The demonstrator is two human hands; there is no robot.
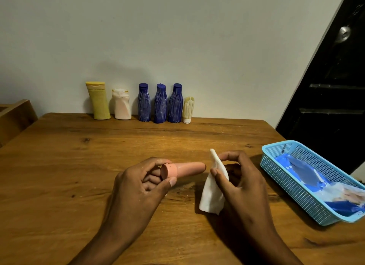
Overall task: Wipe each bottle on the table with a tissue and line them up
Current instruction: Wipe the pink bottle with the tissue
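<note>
The small salmon-pink plastic tube bottle (182, 169) is held level above the middle of the wooden desk (79, 156), its long axis running left to right. Its flat cap sits in the left hand (138, 183), whose fingers pinch that cap end, and its narrow tip points at the right hand (237, 177). That hand's fingers pinch a folded white tissue (213, 193) just beside the tip, so it is the nearer for wiping. The bottle looks smooth, matte and tapered.
</note>
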